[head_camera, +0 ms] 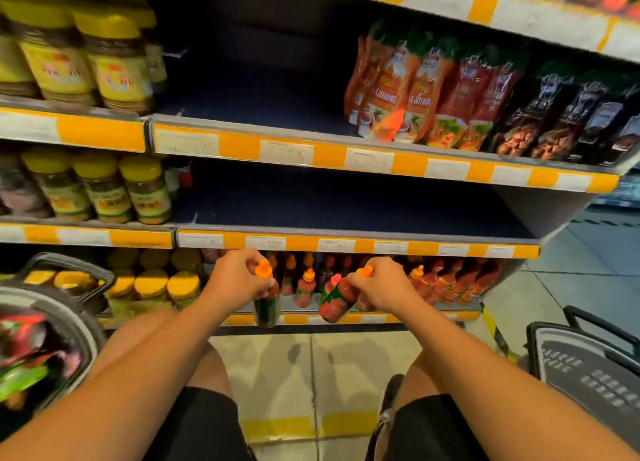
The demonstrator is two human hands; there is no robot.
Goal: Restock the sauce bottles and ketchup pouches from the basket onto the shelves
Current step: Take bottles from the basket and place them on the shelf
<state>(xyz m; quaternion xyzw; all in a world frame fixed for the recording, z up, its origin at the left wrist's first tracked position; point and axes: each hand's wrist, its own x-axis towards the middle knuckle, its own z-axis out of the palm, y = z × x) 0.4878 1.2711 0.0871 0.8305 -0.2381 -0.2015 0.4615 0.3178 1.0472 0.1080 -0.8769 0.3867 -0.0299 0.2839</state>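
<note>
My left hand [239,277] grips the neck of a red sauce bottle [267,304] with an orange cap, held upright in front of the bottom shelf [346,319]. My right hand [384,284] grips a second, similar sauce bottle [337,297], tilted with its cap to the right. Behind them several matching sauce bottles [446,284] stand in a row on the bottom shelf. Ketchup pouches [415,93] stand on the upper shelf at the right. A basket [79,325] at my left holds colourful pouches [24,353].
Yellow-lidded jars [97,190] fill the shelves at the left. The middle shelf [346,204] and the left half of the upper shelf [249,103] show bare dark boards. A second dark basket [588,367] sits on the tiled floor at the right. My knees are below.
</note>
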